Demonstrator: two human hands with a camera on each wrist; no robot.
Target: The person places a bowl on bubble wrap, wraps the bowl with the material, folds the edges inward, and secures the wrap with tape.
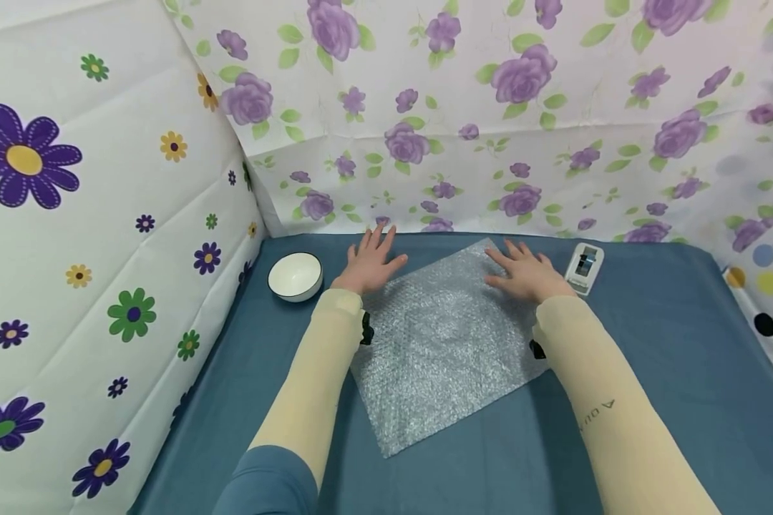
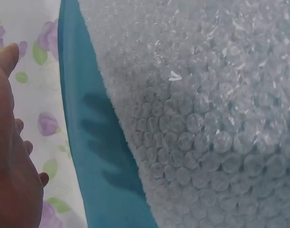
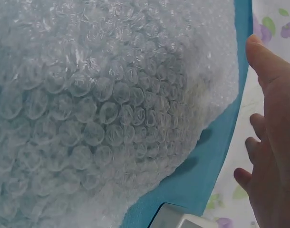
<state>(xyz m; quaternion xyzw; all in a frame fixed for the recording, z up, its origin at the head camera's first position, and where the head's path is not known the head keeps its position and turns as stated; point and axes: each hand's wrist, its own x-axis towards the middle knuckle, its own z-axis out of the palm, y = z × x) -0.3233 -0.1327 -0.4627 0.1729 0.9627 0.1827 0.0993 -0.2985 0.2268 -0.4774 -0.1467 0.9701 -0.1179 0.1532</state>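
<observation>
A clear sheet of bubble wrap (image 1: 444, 350) lies flat and turned at an angle on the blue cloth. My left hand (image 1: 368, 266) is over its upper left edge, fingers spread and holding nothing; in the left wrist view the hand's shadow falls on the cloth beside the sheet. Over the upper right side of the sheet is my right hand (image 1: 524, 273), its fingers also spread, with nothing in them. The right wrist view shows rows of round bubbles in the wrap (image 3: 107, 114) close to that hand.
Left of my left hand stands a white bowl (image 1: 295, 277) with a dark rim. Just beyond my right hand lies a small white and grey object (image 1: 584, 268) with a dark window. Flowered sheets (image 1: 425, 107) hang behind and at the left of the blue-covered table (image 1: 657, 372).
</observation>
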